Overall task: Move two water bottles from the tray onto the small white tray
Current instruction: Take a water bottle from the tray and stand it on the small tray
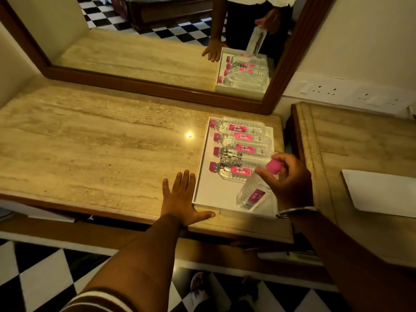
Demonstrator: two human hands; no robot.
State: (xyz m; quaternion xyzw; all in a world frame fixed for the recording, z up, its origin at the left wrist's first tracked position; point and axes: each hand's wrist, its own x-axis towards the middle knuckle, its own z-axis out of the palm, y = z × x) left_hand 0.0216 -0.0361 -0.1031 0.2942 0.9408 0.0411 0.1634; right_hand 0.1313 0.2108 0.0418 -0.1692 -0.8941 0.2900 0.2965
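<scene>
A white tray (210,194) sits at the right end of the marble counter, with several clear water bottles lying in it, pink caps to the left. My right hand (286,176) grips a further water bottle (252,194) by its pink cap, holding it tilted above the tray's near right corner. My left hand (182,197) lies flat on the counter with fingers spread, touching the tray's left edge. The small white tray (382,192) rests on the lower side table to the right.
A wood-framed mirror (157,86) leans along the back of the marble counter (90,143). Wall sockets (337,90) are behind the side table (326,136). Black-and-white checkered floor lies below.
</scene>
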